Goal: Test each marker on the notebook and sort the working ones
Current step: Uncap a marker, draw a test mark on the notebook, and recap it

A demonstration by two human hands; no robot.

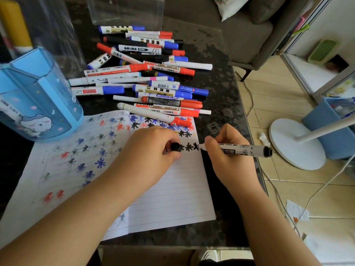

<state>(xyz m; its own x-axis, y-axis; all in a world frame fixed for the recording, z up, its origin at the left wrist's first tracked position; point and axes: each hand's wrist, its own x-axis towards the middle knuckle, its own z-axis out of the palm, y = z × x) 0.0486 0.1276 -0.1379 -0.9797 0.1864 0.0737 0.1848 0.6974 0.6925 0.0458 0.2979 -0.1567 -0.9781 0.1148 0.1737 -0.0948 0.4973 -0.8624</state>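
R hand (pixel 226 150) is gripping black marker (pixel 242 150), fingers curled, tip touching notebook (pixel 172 189) on table (pixel 221 93). L hand (pixel 153 150) is pinching black cap (pixel 175 146), resting on pg. Unsorted markers (pixel 146 73) are lying beyond.

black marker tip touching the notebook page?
Touching. The head view shows the black-and-white marker in the right hand with its tip meeting the lined white notebook page at a fresh black star mark, no gap visible.
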